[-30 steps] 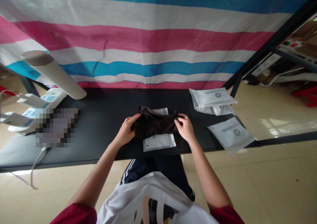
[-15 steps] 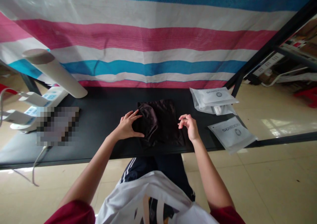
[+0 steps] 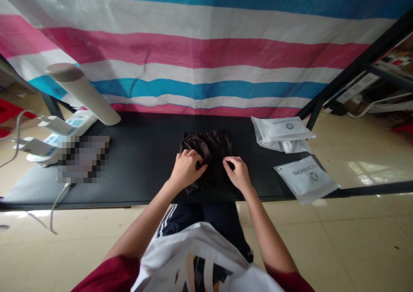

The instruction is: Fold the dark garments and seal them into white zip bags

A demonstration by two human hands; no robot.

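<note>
A dark brown, shiny piece of cloth (image 3: 221, 139), perhaps a garment, lies bunched and partly folded on the black table in front of me. My left hand (image 3: 187, 168) is over its left part, fingers curled in and thumb pointing right, gripping the fabric. At the cloth's right side my right hand (image 3: 238, 173) pinches the edge between thumb and fingertips. The lower part of the cloth is dark against the tabletop, so its outline there is hard to make out.
On the right lie frosted plastic pouches (image 3: 287, 128) in a pile, with another pouch (image 3: 306, 178) nearer me. To the left are a white power strip (image 3: 80, 122) with plugs, a blurred-out phone-like object (image 3: 85, 158) on a cable, and a white cylinder (image 3: 93, 98). A striped sheet (image 3: 193, 51) hangs behind.
My left hand has moved right over the cloth and its spread fingers have curled in. My right hand has come slightly left and closed on the cloth's edge, which is now more bunched.
</note>
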